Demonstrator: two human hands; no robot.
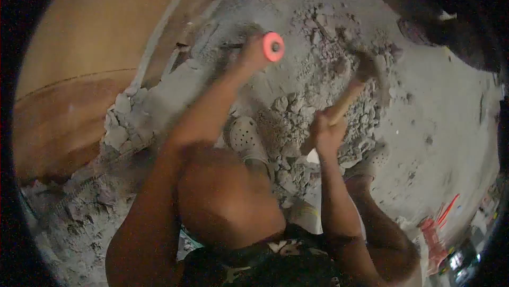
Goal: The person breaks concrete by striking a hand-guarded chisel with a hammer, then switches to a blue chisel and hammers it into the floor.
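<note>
My left hand [253, 52] is closed around a chisel [274, 47] that has a round pink-red guard and a dark metal striking end facing up. Below that fist, the chisel's tip is hard to make out against the grey floor. In my right hand [328, 132] is a hammer with a wooden handle [347, 101]. Its dark head [366, 67] is blurred and raised to the right of the chisel, apart from it. Broken grey rubble [318, 93] lies between and beneath my hands.
My feet wear pale perforated clogs [246, 137], set amid the debris. A brown wooden panel [90, 37] stands at the left, with broken chunks [124, 122] along its edge. More rubble [90, 220] lies lower left. A reddish object [435, 239] is at lower right.
</note>
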